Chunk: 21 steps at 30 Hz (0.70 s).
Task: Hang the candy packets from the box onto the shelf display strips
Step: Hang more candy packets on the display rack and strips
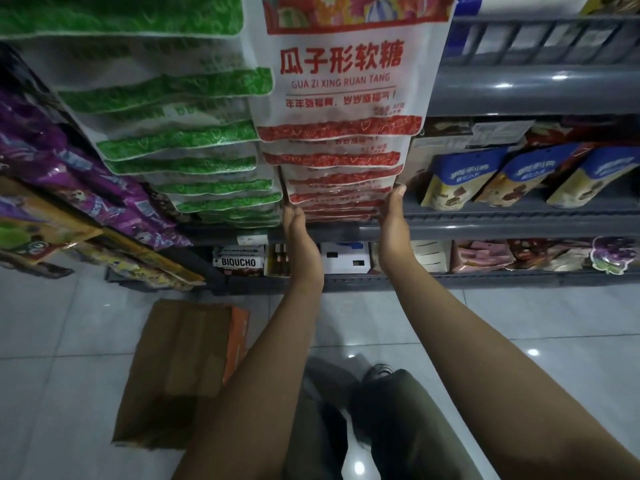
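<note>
A column of red-and-white candy packets (346, 84) hangs down the shelf front, overlapping one another. My left hand (298, 233) holds the left edge of the lowest red packets (339, 202), and my right hand (393, 220) holds their right edge, thumb on top. The fingers of both hands are hidden behind the packets. A matching column of green-and-white packets (180, 140) hangs just to the left. The cardboard box (180, 368) lies on the floor at lower left, its flaps covering the inside. The display strip itself is hidden by the packets.
Grey shelves (519, 223) at right carry blue-and-yellow snack bags (464, 178) and, lower down, pink packets. Purple packets (69, 161) hang at far left. Small boxes (239, 261) stand on the bottom shelf. My legs and shoe (377, 372) stand on the tiled floor.
</note>
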Motion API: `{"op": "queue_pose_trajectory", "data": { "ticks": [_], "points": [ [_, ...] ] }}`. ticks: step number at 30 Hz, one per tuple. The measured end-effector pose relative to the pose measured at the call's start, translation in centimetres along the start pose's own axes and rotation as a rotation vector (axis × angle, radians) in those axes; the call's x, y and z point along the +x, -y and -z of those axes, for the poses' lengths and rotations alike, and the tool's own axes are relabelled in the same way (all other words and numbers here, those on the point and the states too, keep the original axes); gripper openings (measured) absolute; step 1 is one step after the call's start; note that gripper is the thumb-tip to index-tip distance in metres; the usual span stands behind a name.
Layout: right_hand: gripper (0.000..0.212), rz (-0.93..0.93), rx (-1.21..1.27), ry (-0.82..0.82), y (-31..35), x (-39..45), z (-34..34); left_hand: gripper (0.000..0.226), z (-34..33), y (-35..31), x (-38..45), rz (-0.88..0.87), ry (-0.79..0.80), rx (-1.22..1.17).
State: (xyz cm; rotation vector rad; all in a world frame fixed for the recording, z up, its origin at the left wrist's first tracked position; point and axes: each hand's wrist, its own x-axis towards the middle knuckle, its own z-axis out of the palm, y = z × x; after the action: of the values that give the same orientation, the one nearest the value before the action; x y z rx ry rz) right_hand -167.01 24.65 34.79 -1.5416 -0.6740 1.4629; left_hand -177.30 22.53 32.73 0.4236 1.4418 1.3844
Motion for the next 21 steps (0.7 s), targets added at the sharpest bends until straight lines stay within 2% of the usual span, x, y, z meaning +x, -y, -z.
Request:
{"op": "queue_pose_trajectory", "data": {
  "ticks": [3,8,13,21],
  "points": [
    [0.057,0.035,0.014,-0.029,-0.2,0.8,0.3,0.045,0.3,0.2,0.2,-0.002,-0.018,-0.014],
    [0.066,-0.055,0.007,0.02,-0.9,1.7,-0.1,0.035,-0.2,0.1,0.6,0.019,-0.006,0.013],
    [0.066,-0.058,0.026,0.0,-1.2,2.5,-0.1,0.049,-0.2,0.7,1.0,0.062,-0.027,0.016],
    [0.058,-0.008,0.002,0.001,-1.2,1.4,0.6,0.051,0.7,0.3,-0.2,0.055,0.013,0.066]
  ]
}}
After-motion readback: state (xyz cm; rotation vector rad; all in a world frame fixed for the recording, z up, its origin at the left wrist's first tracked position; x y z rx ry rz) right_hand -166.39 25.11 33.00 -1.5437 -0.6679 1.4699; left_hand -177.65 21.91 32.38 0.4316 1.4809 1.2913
